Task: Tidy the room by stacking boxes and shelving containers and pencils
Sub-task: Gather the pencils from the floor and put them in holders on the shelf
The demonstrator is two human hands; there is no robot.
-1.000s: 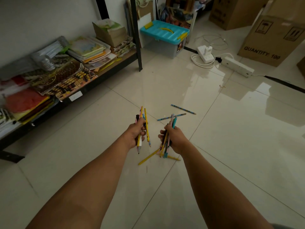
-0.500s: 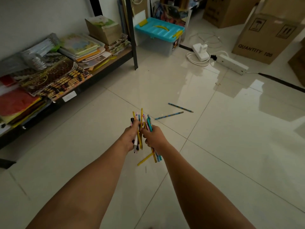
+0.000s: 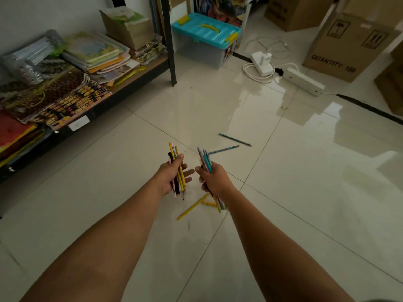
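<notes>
Holding: both hands carry pencils above the tiled floor, arms stretched forward, hands close together but not touching.
Left hand: the left hand grips a bundle of yellow, pink and black pencils; thumb lies across the shafts, fingers partly spread below them, tips point away from the person at the top and toward the floor at the bottom.
Right hand: the right hand is curled round a second bundle of blue and teal pencils; the bundle sticks up past the knuckles and its lower ends show below the wrist.
Loose pencils, near: a yellow pencil lies on the floor under the right wrist, with a few more partly hidden beside it.
Loose pencils, far: two blue pencils lie on the floor ahead of the hands, apart from both bundles.
Shelf: a low dark shelf at left bears stacked books and printed pads.
Container: a clear storage box with turquoise lid stands on the floor just beyond the shelf post.
Cartons: a cardboard box marked QUANTITY 100 stands at upper right, near white power strips.
</notes>
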